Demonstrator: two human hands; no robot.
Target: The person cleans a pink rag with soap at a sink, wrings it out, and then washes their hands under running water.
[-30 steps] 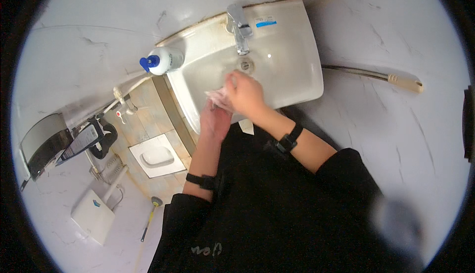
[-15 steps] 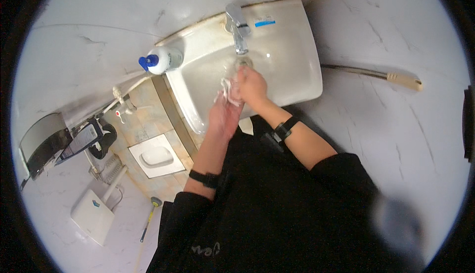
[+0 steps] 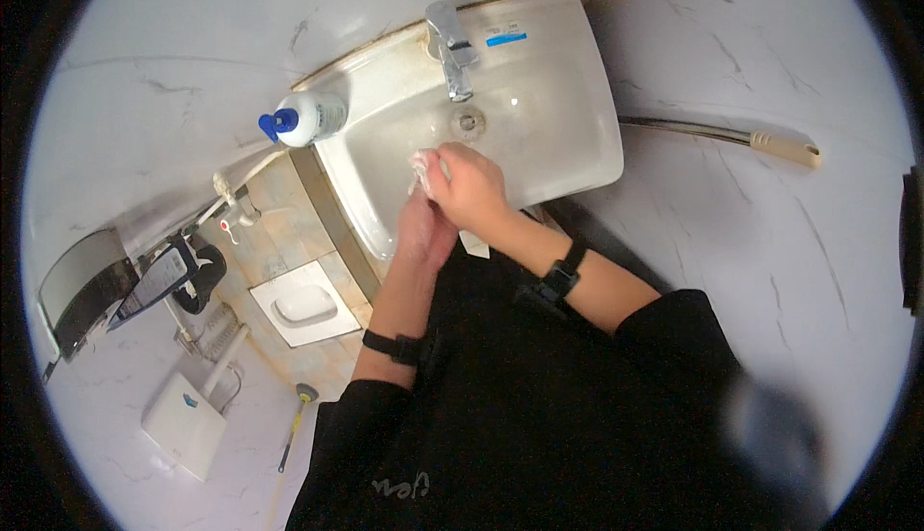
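Over the near part of the white sink (image 3: 568, 136), my two hands are pressed together. My right hand (image 3: 470, 187) is closed around the fingers of my left hand (image 3: 422, 221), which are mostly hidden under it. White soap foam (image 3: 420, 167) covers the fingertips where they meet. Beyond them, the chrome faucet (image 3: 450, 50) stands at the sink's back edge, and I see no water running from it. The round drain (image 3: 468, 123) lies uncovered below the spout. On the sink's left corner is a white pump bottle (image 3: 313, 119) with a blue top.
A beige-handled metal rod (image 3: 731, 134) sticks out to the right of the sink. At the left, a squat toilet (image 3: 306, 304) is set in the tiled floor. A wall tap (image 3: 233, 208), a dark dispenser (image 3: 87, 290) and a long-handled brush (image 3: 296, 425) are also on that side.
Both hands have drawn back from the drain toward me, leaving it in view. My right hand has closed further over the left hand's fingers.
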